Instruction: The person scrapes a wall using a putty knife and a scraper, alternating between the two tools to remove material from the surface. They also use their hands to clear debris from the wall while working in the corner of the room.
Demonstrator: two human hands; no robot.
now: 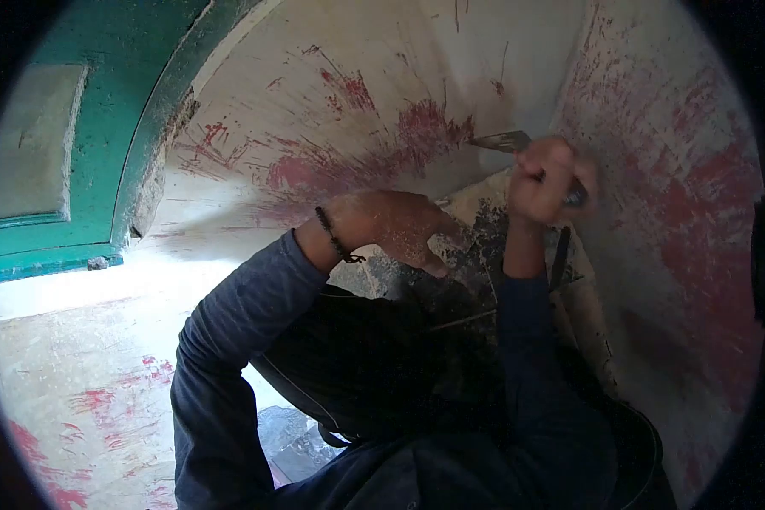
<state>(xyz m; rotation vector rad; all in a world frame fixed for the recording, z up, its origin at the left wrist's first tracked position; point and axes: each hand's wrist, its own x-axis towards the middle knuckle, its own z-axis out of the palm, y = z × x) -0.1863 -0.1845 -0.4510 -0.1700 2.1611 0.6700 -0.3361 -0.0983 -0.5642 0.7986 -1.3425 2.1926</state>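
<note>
My right hand [548, 183] is closed in a fist around a scraper [500, 141], its flat metal blade pointing left toward the wall [484, 76]. The dark end of its handle pokes out below the fist. At the blade tip is a patch of red paint [429, 123] streaked with scratches. My left hand [408, 228], with a dark beaded bracelet [327, 229] at the wrist, reaches forward with fingers apart and nothing in them. Beneath both hands lies a dark, dusty surface [484, 229] strewn with pale flakes.
A green panelled frame [102, 144] stands at the left, with chipped plaster along its edge. Another wall face [697, 229] with red patches rises close on the right. A thin rod [463, 320] lies below my hands. Clear plastic [293, 442] shows at the lower left.
</note>
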